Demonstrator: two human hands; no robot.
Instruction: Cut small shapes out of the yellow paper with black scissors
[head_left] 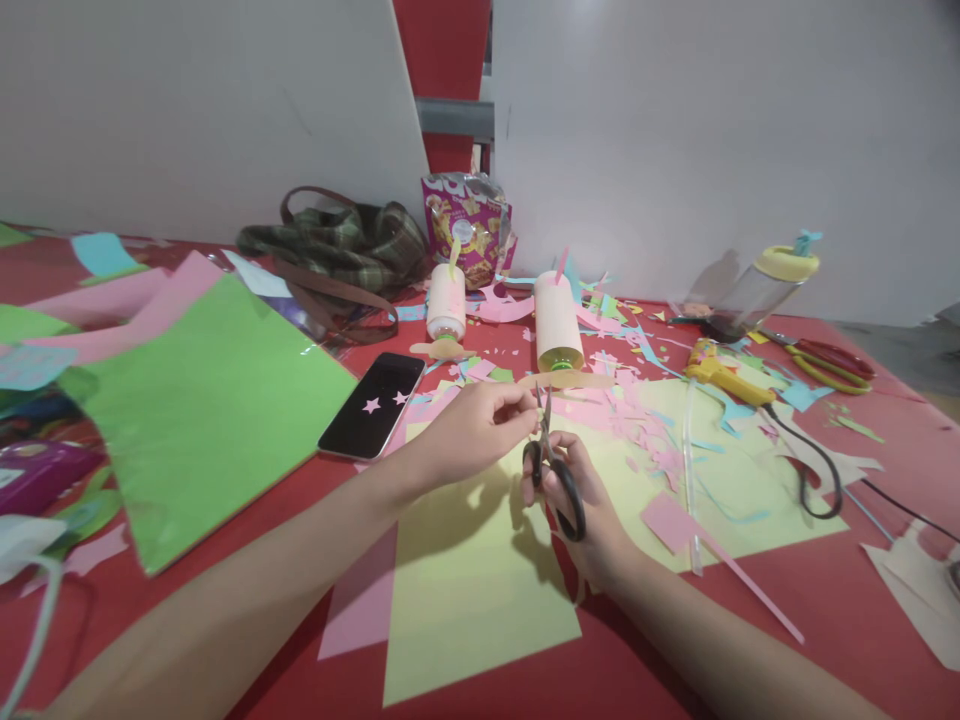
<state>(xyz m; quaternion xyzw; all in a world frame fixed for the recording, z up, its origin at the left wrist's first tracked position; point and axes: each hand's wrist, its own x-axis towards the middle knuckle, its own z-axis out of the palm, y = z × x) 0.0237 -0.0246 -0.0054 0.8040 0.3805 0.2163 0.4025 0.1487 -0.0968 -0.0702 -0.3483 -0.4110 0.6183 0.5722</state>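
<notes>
My right hand (592, 510) grips a pair of black-handled scissors (547, 450), their blades pointing away from me and slightly apart. Close to the blades, my left hand (476, 430) is closed in a pinch; what its fingertips hold is too small to make out. Beneath both hands lies a pale yellow paper sheet (480, 600). Two pink paper stars (372, 406) rest on a dark-screened phone (375, 405) left of my left hand. Just beyond the hands stand two cream paper-wrapped cylinders, a larger one (556, 315) and a smaller one (448, 300).
Green paper (217, 420) covers the left side. Behind are a plaid bag (352, 240) and a purple snack bag (469, 225). To the right lie a yellow glue gun (724, 378), red-handled pliers (832, 360) and a clear bottle (765, 295). Paper scraps (652, 440) litter the red table.
</notes>
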